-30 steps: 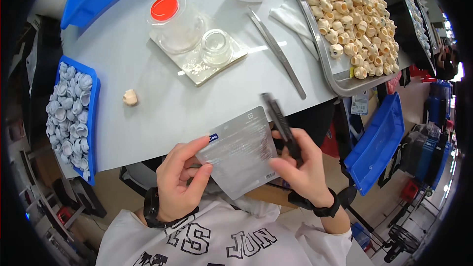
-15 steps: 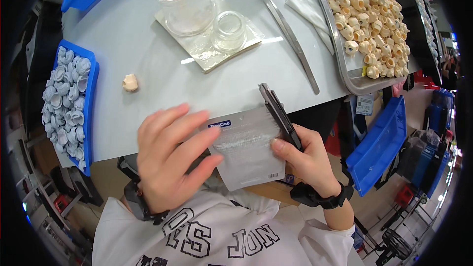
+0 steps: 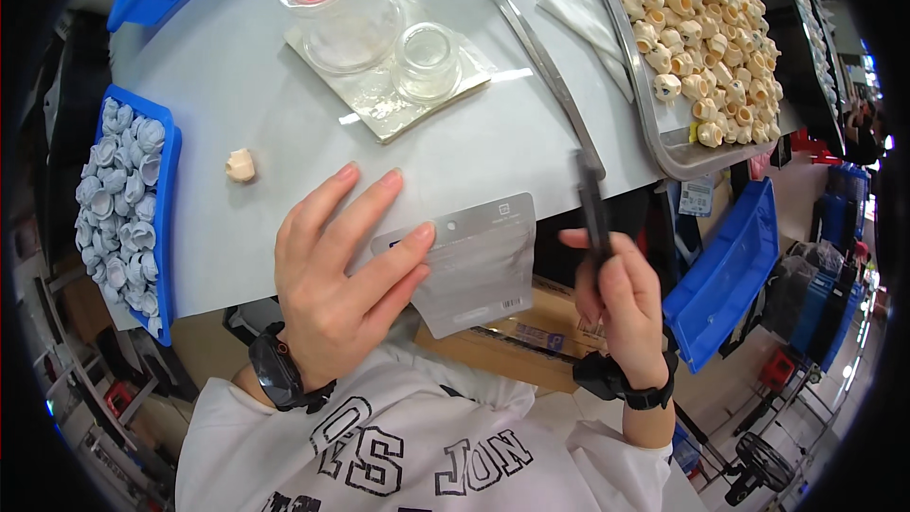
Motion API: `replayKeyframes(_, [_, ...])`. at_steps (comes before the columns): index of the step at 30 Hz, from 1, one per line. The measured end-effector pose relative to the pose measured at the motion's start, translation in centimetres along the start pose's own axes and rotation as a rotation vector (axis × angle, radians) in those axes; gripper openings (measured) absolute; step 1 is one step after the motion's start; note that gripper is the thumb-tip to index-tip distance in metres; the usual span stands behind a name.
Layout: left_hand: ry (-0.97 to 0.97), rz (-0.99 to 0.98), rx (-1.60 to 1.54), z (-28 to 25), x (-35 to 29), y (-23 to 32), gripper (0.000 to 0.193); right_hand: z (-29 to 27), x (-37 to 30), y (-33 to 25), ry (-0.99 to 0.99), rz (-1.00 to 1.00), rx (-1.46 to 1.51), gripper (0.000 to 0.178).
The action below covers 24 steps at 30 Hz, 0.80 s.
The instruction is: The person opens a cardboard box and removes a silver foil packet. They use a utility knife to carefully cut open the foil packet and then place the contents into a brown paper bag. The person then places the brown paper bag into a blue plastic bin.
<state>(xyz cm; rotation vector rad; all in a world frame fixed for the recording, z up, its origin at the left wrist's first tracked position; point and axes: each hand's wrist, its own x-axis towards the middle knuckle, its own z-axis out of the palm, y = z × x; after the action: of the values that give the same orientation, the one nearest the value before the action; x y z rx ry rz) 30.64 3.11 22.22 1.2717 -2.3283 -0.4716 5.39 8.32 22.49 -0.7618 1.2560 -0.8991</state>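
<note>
A grey flat pouch (image 3: 479, 265) with a hang hole lies across the front edge of the table, its lower part hanging past the edge. My left hand (image 3: 336, 270) rests over the pouch's left side; the forefinger and thumb bear on it while the other fingers stretch toward the table. To the right, apart from the pouch, my right hand (image 3: 621, 299) is closed around a black utility knife (image 3: 593, 213), held upright and blurred by motion. Whether its blade is out cannot be made out.
Left stands a blue tray (image 3: 173, 190) of grey-blue cupped pieces, near one cream piece (image 3: 240, 166). Behind are a red-lidded jar (image 3: 355, 33), a glass jar (image 3: 427, 66), and tweezers (image 3: 555, 81). A metal tray (image 3: 678, 156) of cream pieces fills the right; a cardboard box (image 3: 502, 351) sits below.
My right hand has let go of the pouch and moved right with the knife, which now points more upright. My left hand has come onto the pouch's left side.
</note>
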Motion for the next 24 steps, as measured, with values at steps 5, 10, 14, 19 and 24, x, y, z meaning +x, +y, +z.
replayKeyframes(5, [0.0,0.002,0.012,0.1,0.1,0.1,0.032,0.5,-0.4,-0.2,0.185,-0.234,-0.025,0.027])
replayKeyframes(10, [0.006,-0.003,0.018,0.1,0.1,0.2,0.032,-0.4,0.1,-1.7,0.028,-0.123,-0.156,0.023])
replayKeyframes(14, [0.013,0.016,0.036,0.1,0.2,0.2,0.032,0.1,0.3,-1.0,0.076,-0.173,-0.206,0.023])
replayKeyframes(19, [0.043,0.026,0.063,0.3,0.2,0.1,0.033,-0.2,0.2,-0.6,0.153,-0.159,-0.157,0.024])
replayKeyframes(24, [0.037,0.034,0.059,0.3,0.3,0.0,0.035,-0.4,0.3,-0.5,0.17,-0.114,-0.102,0.019])
